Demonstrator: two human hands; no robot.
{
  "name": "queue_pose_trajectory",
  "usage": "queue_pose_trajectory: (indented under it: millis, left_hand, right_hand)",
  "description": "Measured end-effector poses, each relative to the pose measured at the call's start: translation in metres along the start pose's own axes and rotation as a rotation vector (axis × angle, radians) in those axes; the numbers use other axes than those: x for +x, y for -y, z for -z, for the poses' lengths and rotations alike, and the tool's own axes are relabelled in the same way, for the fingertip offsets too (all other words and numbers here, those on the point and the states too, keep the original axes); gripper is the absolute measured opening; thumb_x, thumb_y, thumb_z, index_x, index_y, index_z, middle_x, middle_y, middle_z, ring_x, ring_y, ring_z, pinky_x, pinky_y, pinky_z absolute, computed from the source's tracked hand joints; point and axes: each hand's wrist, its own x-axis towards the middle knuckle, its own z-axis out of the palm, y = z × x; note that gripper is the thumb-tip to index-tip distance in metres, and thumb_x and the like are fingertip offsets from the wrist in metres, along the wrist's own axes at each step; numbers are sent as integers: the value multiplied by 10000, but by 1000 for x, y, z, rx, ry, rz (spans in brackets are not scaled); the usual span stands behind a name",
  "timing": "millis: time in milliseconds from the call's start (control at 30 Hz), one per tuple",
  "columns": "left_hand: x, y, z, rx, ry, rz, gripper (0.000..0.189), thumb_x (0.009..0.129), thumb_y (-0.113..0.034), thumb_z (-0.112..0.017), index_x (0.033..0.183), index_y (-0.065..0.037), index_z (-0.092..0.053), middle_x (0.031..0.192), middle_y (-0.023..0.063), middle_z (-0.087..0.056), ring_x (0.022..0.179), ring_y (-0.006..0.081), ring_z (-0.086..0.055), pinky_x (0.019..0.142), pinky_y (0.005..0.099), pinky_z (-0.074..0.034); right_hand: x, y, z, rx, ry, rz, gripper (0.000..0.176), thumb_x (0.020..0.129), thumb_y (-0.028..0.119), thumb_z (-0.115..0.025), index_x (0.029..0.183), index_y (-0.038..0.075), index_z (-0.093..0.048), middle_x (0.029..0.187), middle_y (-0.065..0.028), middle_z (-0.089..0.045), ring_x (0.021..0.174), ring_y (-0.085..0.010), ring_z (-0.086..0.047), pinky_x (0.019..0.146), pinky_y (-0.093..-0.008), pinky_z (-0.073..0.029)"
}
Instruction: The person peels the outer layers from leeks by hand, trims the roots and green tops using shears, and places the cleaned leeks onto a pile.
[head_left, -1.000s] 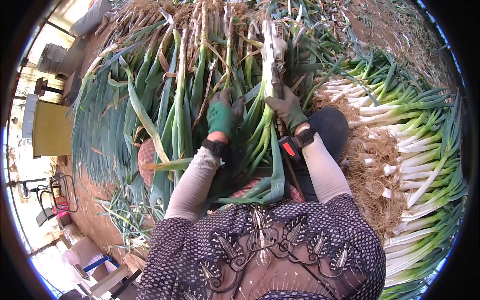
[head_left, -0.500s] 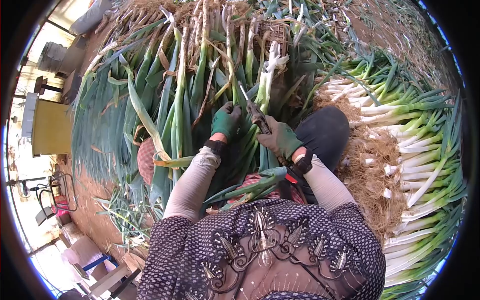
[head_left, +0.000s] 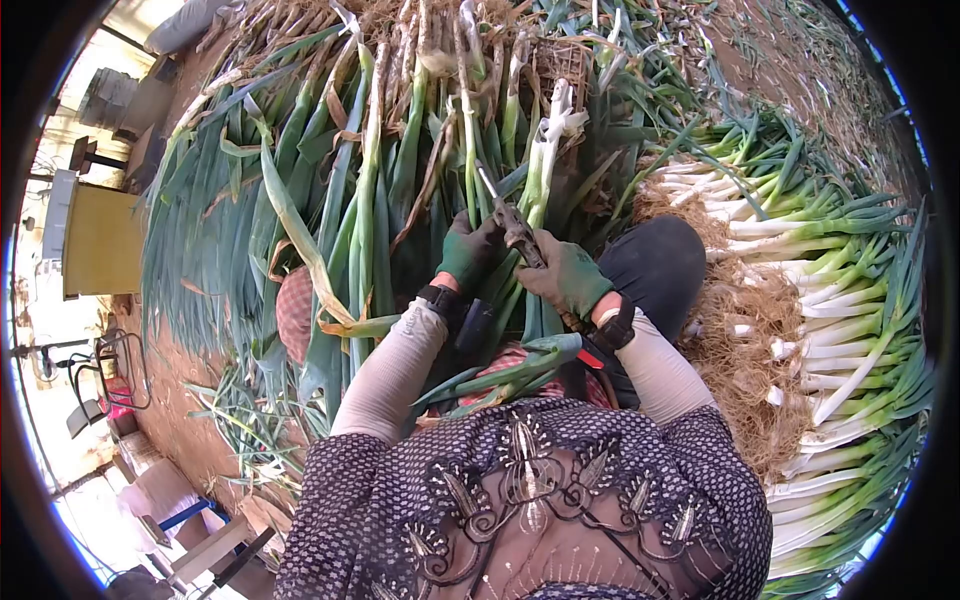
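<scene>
My right hand, in a green work glove, is wrapped round the grip of an air blow gun. The gun's thin metal nozzle points up and away. My left hand, also gloved in green, is closed just left of the gun, its fingertips right by the gun's body; I cannot tell what is inside it. A leek with a peeled white shank and loosened skin stands just beyond my right hand. Unpeeled leeks with brown roots lie in front of my left hand. Below my left wrist shows a dark cylindrical piece.
Cleaned leeks with white shanks lie in a long row on the right, beside tangled roots. My bent knee is between them and my hands. A yellow panel stands at the left; leaf scraps litter the ground.
The view has shifted slightly. My left hand has turned and come a little closer to the blow gun. The dark piece below my left wrist has come into sight. My right hand keeps its grip.
</scene>
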Motion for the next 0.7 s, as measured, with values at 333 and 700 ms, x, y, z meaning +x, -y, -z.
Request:
queue_pose_trajectory:
  millis: [333, 700]
  left_hand:
    - [-11, 39, -9, -297, 174, 63, 284, 924, -141, -672, 1175, -26, -605, 957, 25, -665, 814, 83, -616, 734, 237, -514]
    - [-23, 39, -13, -31, 140, 15, 291, 938, -177, -636, 1175, -13, -600, 965, 34, -680, 854, 84, -630, 786, 249, -516]
  right_hand:
    - [68, -7, 23, -50, -107, -7, 585, 751, 392, -658, 1164, -16, -590, 1110, -301, -635, 1079, -434, -604, 934, -448, -479]
    - [164, 0, 56, -217, -185, -82, 667, 748, 383, -674, 1213, -80, -552, 1120, -310, -636, 1040, -420, -635, 903, -437, -494]
